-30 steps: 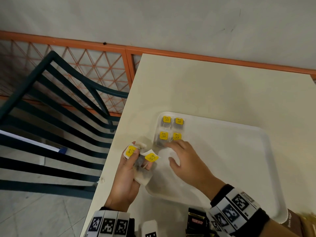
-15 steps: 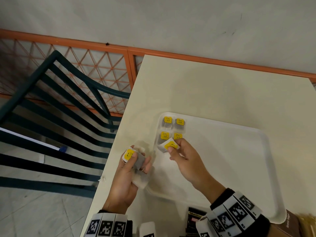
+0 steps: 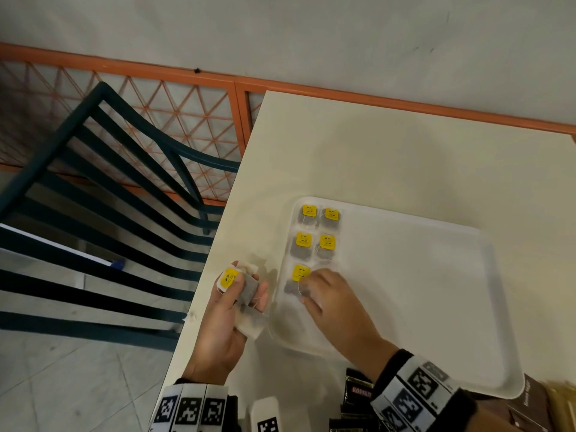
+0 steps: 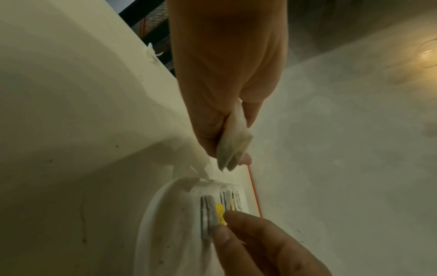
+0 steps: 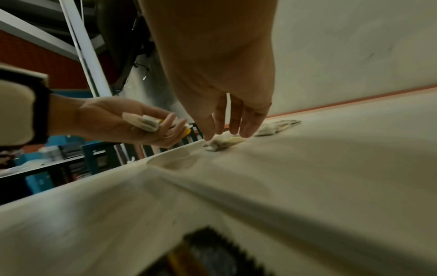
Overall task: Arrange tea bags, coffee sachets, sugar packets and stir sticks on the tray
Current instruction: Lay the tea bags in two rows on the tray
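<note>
Five tea bags lay on the white tray (image 3: 436, 307), but plenty was hidden from you. On the far left the green chair (image 3: 103, 188) ran off the frame. Your left hand (image 3: 227, 319) hovered over the table (image 3: 389, 157) edge just beside the tray's left rim, fingers curled round a small bunch of tea bags (image 3: 246, 294); how many sat in that bunch was hard to tell, since your fingers covered most of them and only one yellow tag showed clearly. Moving right, four placed tea bags (image 3: 316, 233) sat two by two in the tray's far left corner, tags up. Below them lay the fifth tea bag (image 3: 296, 280), and your right hand (image 3: 330, 304) rested on it with fingers fairly straight and pressing down, not wrapped around it; those fingers hid the bag's right side. From the right wrist view the fingertips (image 5: 246, 130) touched the crumpled bag, blurred. Near the bottom edge, dark coffee sachets (image 3: 357, 394) peeked out between your wrists, mostly covered by the wrist bands. At the far right corner a brown packet (image 3: 530, 403) was cut off, its print unreadable.
</note>
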The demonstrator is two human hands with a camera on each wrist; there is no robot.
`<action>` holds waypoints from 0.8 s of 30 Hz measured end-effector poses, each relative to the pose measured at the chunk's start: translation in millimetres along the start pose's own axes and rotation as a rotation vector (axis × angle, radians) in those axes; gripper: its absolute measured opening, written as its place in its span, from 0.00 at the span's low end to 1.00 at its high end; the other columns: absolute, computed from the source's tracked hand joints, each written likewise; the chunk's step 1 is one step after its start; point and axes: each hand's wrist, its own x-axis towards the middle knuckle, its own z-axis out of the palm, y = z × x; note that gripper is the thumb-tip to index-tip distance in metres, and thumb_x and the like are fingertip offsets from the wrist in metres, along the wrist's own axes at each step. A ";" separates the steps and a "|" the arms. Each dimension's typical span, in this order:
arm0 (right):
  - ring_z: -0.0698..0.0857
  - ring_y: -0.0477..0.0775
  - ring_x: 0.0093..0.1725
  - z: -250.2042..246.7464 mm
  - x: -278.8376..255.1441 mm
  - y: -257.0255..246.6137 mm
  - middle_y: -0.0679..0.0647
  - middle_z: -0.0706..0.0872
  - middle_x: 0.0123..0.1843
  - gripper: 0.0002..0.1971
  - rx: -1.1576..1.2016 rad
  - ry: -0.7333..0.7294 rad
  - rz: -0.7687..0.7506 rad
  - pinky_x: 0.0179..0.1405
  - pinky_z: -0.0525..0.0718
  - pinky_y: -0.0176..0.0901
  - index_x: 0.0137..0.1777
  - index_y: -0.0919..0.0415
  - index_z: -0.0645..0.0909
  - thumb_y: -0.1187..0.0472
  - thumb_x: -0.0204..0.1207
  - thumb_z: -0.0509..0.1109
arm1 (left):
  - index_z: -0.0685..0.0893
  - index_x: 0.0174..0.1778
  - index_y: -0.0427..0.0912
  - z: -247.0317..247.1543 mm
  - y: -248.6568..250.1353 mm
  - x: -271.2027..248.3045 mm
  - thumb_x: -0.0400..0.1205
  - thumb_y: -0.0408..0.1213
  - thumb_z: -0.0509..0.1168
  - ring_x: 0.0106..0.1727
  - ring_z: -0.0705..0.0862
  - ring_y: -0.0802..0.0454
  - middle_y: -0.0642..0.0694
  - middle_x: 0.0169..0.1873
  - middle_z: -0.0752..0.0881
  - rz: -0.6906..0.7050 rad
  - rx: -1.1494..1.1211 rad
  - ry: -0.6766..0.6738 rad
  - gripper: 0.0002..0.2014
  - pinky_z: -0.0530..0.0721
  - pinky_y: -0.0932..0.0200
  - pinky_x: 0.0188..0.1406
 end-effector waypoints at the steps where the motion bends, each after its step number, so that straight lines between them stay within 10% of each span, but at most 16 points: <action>1: 0.84 0.59 0.46 3.8 -2.0 -0.8 0.54 0.85 0.46 0.14 -0.035 -0.034 -0.044 0.50 0.73 0.41 0.47 0.59 0.84 0.55 0.72 0.59 | 0.82 0.52 0.48 1.0 -0.8 -0.1 0.84 0.34 0.57 0.39 0.91 0.50 0.42 0.48 0.83 -0.004 0.010 -0.002 0.10 0.88 0.59 0.33; 8: 0.86 0.57 0.44 11.2 4.0 -4.9 0.54 0.87 0.45 0.14 -0.017 -0.022 -0.075 0.50 0.74 0.40 0.49 0.58 0.85 0.69 0.64 0.68 | 0.82 0.53 0.47 6.3 -3.0 -2.6 0.84 0.33 0.56 0.43 0.89 0.48 0.41 0.49 0.82 -0.003 0.028 -0.022 0.10 0.89 0.59 0.34; 16: 0.85 0.57 0.48 -0.8 5.7 -10.2 0.54 0.86 0.48 0.13 0.060 -0.036 -0.090 0.51 0.76 0.41 0.52 0.59 0.84 0.58 0.76 0.58 | 0.80 0.56 0.49 7.7 -5.0 -3.6 0.84 0.38 0.56 0.37 0.82 0.51 0.43 0.42 0.84 -0.004 0.191 -0.078 0.09 0.83 0.65 0.28; 24: 0.76 0.33 0.47 -12.4 5.0 -38.0 0.37 0.76 0.43 0.09 0.475 0.057 0.032 0.45 0.71 0.19 0.52 0.56 0.83 0.57 0.73 0.71 | 0.81 0.54 0.47 11.9 -17.2 -6.6 0.77 0.48 0.61 0.24 0.71 0.58 0.52 0.28 0.80 0.057 0.511 -0.152 0.14 0.73 0.66 0.24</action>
